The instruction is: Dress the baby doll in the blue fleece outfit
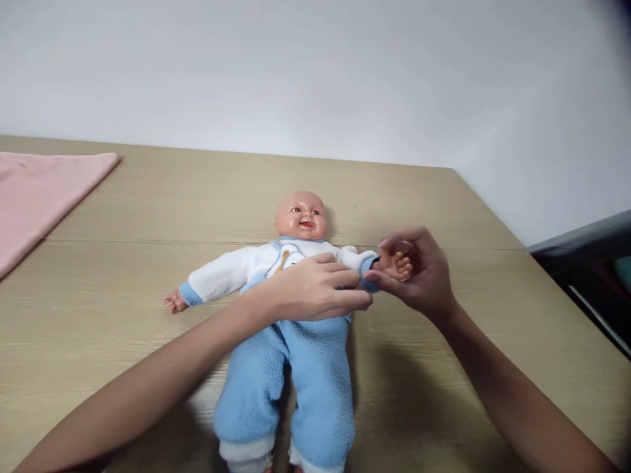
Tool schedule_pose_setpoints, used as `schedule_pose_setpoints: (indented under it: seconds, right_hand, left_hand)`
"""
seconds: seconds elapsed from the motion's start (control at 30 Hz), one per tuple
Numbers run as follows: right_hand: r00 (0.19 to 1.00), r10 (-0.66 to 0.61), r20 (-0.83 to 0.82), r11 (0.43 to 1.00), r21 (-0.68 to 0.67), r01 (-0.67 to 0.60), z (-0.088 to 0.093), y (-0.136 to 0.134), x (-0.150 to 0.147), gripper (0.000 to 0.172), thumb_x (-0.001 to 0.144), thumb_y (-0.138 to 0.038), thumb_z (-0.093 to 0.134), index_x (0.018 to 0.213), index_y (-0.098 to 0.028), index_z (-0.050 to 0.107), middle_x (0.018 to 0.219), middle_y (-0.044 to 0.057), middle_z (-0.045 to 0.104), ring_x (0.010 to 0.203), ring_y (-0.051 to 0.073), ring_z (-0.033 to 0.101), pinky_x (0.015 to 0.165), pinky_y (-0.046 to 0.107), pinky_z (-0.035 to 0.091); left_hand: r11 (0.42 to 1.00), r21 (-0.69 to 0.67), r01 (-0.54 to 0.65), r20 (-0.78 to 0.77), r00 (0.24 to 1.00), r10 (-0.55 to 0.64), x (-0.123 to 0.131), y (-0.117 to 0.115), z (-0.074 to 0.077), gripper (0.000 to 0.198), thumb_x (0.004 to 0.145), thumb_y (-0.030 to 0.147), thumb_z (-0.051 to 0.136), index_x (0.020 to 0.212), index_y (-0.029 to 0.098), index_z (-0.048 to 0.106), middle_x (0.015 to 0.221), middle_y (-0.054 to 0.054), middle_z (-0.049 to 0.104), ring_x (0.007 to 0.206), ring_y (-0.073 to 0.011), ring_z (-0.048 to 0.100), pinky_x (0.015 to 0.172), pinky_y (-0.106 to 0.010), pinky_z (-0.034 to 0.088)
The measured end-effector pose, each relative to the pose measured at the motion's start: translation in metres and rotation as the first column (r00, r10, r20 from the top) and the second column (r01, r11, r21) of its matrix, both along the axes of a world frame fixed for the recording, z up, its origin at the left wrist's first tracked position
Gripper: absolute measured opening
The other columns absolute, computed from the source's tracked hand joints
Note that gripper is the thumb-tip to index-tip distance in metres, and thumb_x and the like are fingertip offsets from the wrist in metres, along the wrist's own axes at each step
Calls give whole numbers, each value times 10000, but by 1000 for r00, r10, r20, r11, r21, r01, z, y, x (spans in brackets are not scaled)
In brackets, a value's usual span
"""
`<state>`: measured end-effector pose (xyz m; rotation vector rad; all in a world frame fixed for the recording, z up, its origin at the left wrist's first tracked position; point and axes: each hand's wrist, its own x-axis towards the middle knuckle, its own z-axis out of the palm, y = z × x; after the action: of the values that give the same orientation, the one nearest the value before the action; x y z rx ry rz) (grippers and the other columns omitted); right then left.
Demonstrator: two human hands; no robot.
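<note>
A bald baby doll lies on its back on the wooden table, dressed in a white top with blue cuffs and fleecy blue trousers. My left hand rests across its chest, palm down, with the fingers apart and pointing towards the sleeve on the right; its thumb is hidden. Curled around the doll's small hand, my right hand has thumb and fingertips at the blue sleeve cuff. The doll's other arm stretches out to the left, in its sleeve.
On the left of the table lies a folded pink cloth. A pale wall rises behind the far edge. Beyond the table's right edge is a dark object that I cannot make out.
</note>
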<state>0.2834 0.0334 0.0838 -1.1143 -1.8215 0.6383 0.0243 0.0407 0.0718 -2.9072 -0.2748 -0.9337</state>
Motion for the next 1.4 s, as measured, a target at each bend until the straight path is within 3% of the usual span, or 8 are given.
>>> schedule_pose_setpoints:
  seconds: [0.2, 0.4, 0.57, 0.77, 0.93, 1.07, 1.17, 1.4]
  right_hand:
    - [968, 248, -27, 968, 58, -246, -23, -11, -3, 509, 928, -744, 781, 1172, -305, 697, 1042, 102, 704, 963, 318, 704, 822, 486, 627]
    - [956, 282, -82, 959, 56, -278, -42, -18, -2, 378, 1003, -574, 807, 1249, -313, 688, 1075, 74, 691, 994, 275, 676, 857, 419, 591]
    - [954, 251, -166, 967, -3, -255, -58, -16, -12, 462, 969, -655, 823, 1240, -302, 700, 1022, 37, 696, 909, 240, 653, 827, 385, 565]
    - [909, 347, -230, 934, 2, -356, -56, -17, -19, 270, 1047, -516, 773, 1176, -292, 695, 1151, 61, 727, 1037, 247, 687, 902, 388, 565]
    - [910, 378, -168, 916, -74, -394, -44, -31, -23, 171, 1156, -387, 587, 1101, -284, 713, 1118, 48, 702, 1087, 247, 637, 1015, 416, 498]
    - [904, 261, -339, 929, -167, -331, -40, -46, -33, 96, 1080, -388, 744, 1098, -294, 736, 1100, 28, 683, 1081, 238, 634, 986, 390, 507]
    - [813, 103, -573, 872, -341, -351, -37, -60, -40, 144, 1077, -386, 757, 980, -284, 728, 951, -6, 665, 868, 188, 655, 814, 340, 546]
    - [701, -401, -590, 694, -695, -189, -48, -75, -38, 422, 828, -570, 982, 1053, -268, 793, 1108, 11, 797, 1053, 199, 723, 960, 323, 583]
  left_hand:
    - [996, 57, 69, 92, 993, -74, -4, 2, -6, 152, 1151, 186, 577, 1183, 212, 724, 965, -27, 798, 841, -168, 731, 733, -363, 483]
    - [993, 51, 104, 162, 981, -111, -4, 2, -5, 226, 1179, 188, 514, 1262, 160, 722, 930, -44, 828, 804, -160, 746, 696, -359, 508]
    - [995, 32, 95, 137, 986, -98, -7, 1, -7, 250, 1178, 222, 507, 1157, 240, 756, 874, -21, 820, 791, -164, 757, 713, -347, 529]
    - [968, -194, 161, 264, 959, -106, -7, 1, -2, 134, 1156, 246, 593, 1211, 226, 713, 925, -39, 785, 809, -178, 716, 748, -352, 508]
    - [837, -519, 173, 300, 954, -10, -1, 2, 4, 238, 1137, 156, 555, 974, 223, 716, 918, -15, 650, 844, -159, 645, 779, -301, 492]
    - [715, -689, 120, 262, 961, 90, 1, 3, 6, 84, 1118, 293, 692, 1102, 216, 665, 991, -5, 675, 903, -171, 665, 813, -304, 498]
    - [615, -787, 44, 177, 972, 156, 0, 3, 8, 345, 1110, 460, 706, 1308, 195, 607, 1026, -10, 681, 912, -195, 685, 791, -325, 502]
    - [756, -619, -212, -118, 977, 178, -1, 3, 3, 288, 1161, 454, 572, 1138, 187, 678, 1096, -82, 716, 1089, -299, 665, 984, -451, 461]
